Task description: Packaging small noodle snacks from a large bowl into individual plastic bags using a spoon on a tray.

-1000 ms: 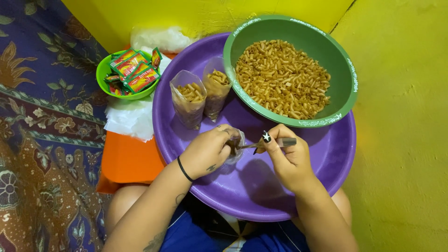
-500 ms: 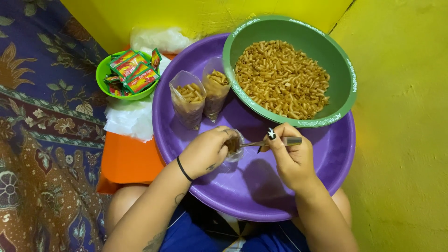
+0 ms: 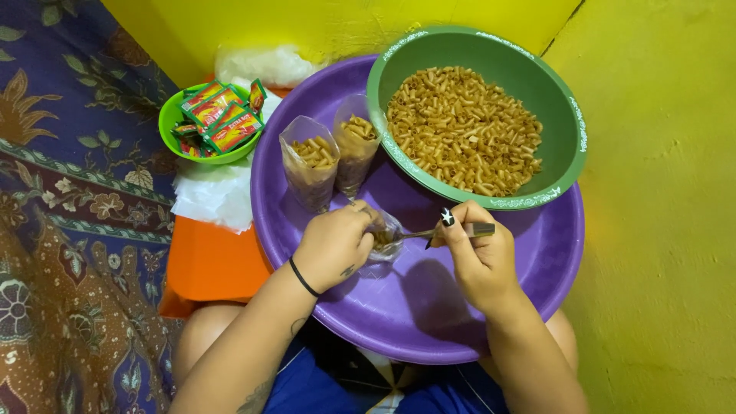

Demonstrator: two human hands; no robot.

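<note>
My left hand [image 3: 336, 244] grips a small clear plastic bag [image 3: 386, 239] partly filled with macaroni, over the big purple basin [image 3: 498, 299]. My right hand [image 3: 475, 257] holds a metal spoon [image 3: 429, 232] by its handle, with the spoon's tip in the mouth of the bag. Two filled clear bags of macaroni [image 3: 310, 161] stand upright at the back left of the basin. A green bowl [image 3: 563, 100] heaped with fried macaroni rests on the basin's far rim.
A small bright green bowl [image 3: 170, 115] with red seasoning sachets sits to the left, beside a pile of clear plastic bags [image 3: 211, 192] on an orange board [image 3: 211, 264]. Patterned cloth lies at left, yellow walls behind and right.
My left hand has shifted slightly left and tightened around the bag. My right hand with the spoon has lifted a little and stays at the bag's mouth.
</note>
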